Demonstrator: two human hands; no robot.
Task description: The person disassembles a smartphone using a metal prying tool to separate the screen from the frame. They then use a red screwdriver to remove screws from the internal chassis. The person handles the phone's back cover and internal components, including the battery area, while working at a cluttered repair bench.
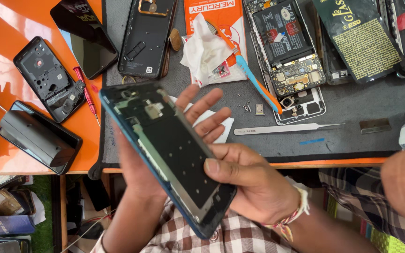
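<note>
**Open frame held over a crowded counter**

An orange counter (33, 28) with a grey mat (352, 136) carries the clutter of a phone repair. Above its near edge, both hands hold one stripped phone frame (169, 154), blue-edged, tilted with its bare inner side to the camera. The left hand (165, 140) lies under it, fingers spread behind the upper edge; the right hand (249, 182) pinches the lower right side, thumb on the inner face. Both grips are closed on the frame.

Risks, as I judge them: the frame hangs past the counter edge, so a slip of the right thumb could drop it to the floor. A careless set-down could scatter the screws (247, 107) (tiny, loose on the mat) or knock the opened phone (289, 56), whose board and battery lie exposed.

Counted, large to small: one frame in hand; one opened phone; two dark back covers (48, 77); one dark box (38, 136) at the left; one orange packet (219, 14) under one crumpled tissue (205, 49); one blue-and-orange brush (256, 82); one pair of tweezers (282, 129); one red screwdriver (85, 91); one small tray (259, 109); a few screws, too small to count.
</note>
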